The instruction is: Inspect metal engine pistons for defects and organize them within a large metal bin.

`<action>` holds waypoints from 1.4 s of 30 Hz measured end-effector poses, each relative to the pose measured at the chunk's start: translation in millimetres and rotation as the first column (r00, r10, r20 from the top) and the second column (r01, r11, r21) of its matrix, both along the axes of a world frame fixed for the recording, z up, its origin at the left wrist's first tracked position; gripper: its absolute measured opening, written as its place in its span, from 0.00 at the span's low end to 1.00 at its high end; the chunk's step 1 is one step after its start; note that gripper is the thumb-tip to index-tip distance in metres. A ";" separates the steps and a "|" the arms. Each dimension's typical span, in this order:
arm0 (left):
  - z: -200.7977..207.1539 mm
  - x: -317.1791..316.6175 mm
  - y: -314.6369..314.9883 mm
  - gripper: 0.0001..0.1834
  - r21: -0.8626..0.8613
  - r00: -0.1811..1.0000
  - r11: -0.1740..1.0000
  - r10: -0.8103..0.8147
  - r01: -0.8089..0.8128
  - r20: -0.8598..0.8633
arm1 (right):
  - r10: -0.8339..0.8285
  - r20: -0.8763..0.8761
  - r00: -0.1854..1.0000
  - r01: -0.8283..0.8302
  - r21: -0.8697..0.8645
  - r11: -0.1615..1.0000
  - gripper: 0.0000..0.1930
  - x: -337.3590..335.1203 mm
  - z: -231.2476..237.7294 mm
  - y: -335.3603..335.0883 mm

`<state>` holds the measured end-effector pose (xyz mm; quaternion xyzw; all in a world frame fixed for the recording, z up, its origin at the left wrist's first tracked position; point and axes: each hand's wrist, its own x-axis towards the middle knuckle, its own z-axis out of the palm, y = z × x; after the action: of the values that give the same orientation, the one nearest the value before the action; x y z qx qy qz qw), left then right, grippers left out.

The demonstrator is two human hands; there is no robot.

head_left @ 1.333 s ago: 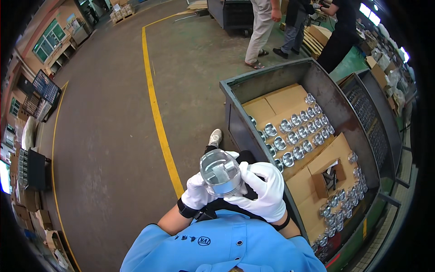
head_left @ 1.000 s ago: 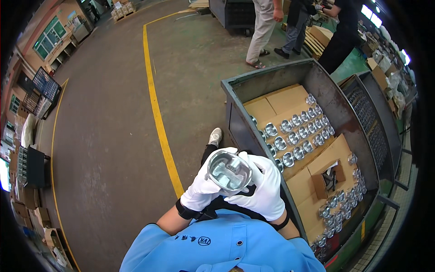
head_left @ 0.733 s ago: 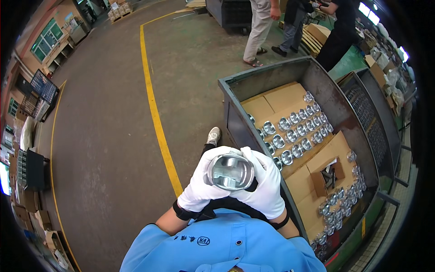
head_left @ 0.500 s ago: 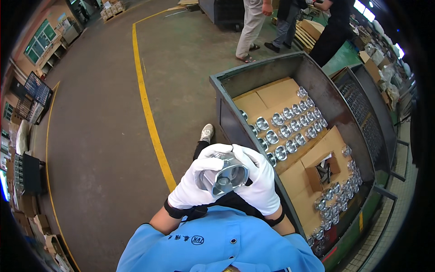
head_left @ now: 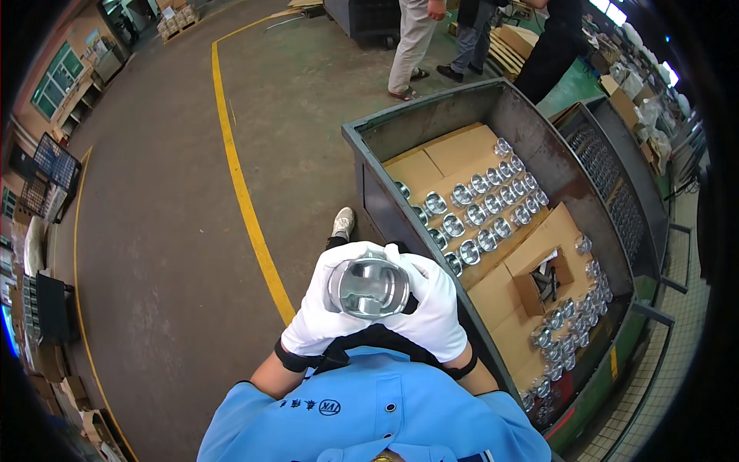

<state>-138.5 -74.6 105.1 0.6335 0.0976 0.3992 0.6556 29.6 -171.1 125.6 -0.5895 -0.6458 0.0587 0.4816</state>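
Observation:
Between my two white-gloved hands is a shiny metal piston (head_left: 369,288), its hollow side facing up toward me. My left hand (head_left: 322,296) wraps round its left side, thumb and fingers closed on the wall. My right hand (head_left: 428,300) curls along the piston's right side, with its fingers against the far rim. Just right of my hands stands a grey metal bin (head_left: 369,185) lined with cardboard. Rows of similar pistons (head_left: 476,215) stand on the cardboard, and a second cluster of pistons (head_left: 568,335) sits in the bin's near right part.
A small open carton (head_left: 531,296) with dark tools sits inside the bin. Another metal bin (head_left: 616,185) with many parts adjoins on the right. People's legs (head_left: 412,46) show beyond the bin. A yellow floor line (head_left: 245,192) runs along the left.
The piston has turned in my hands, so its hollow side now faces up more squarely. The view has shifted slightly, and my right hand sits more to the piston's side.

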 end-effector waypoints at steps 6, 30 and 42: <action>-2.2 0.7 -4.7 0.49 -0.416 0.991 0.903 -0.058 0.104 0.120 | -0.034 0.014 0.999 0.034 -0.007 0.999 0.44 0.7 6.1 0.3; 9.4 27.7 -11.9 0.42 -0.588 0.997 0.805 0.052 -0.075 -0.056 | -0.500 0.287 0.817 0.576 -0.382 0.723 0.20 160.4 -5.2 -124.7; -4.5 10.2 -11.4 0.45 -0.767 0.991 0.632 -0.014 0.112 0.133 | -0.646 0.505 0.573 0.534 -0.827 -0.173 0.19 349.4 -155.6 -189.1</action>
<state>-128.3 -86.0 100.6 0.2713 0.1989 0.3315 0.8815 379.0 -360.2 -30.0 -0.9674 -0.0853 0.2384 0.0044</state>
